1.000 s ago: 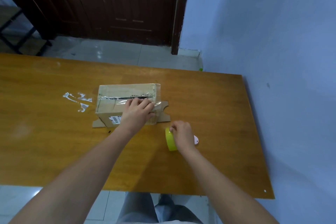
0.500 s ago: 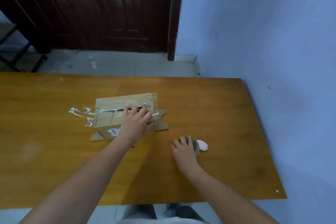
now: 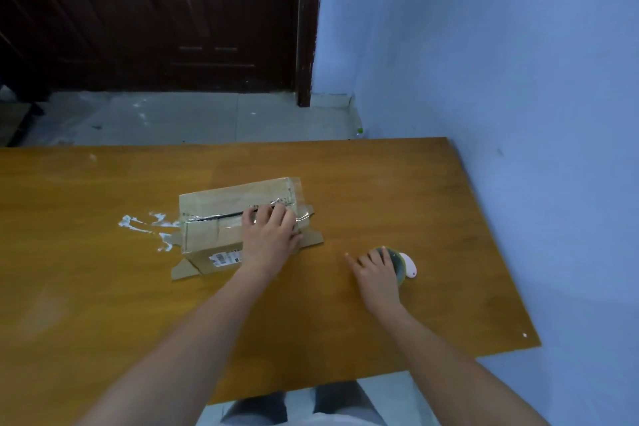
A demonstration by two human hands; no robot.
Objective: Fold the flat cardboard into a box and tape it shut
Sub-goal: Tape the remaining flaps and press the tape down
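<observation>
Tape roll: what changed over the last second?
The right hand laid the tape roll from standing on edge to flat on the table, and its fingers now rest on it. The left hand stayed pressing the tape on the cardboard box.

White barcode label (image 3: pixel 224 258) on cardboard box (image 3: pixel 221 214) front; print too small to read.
</observation>
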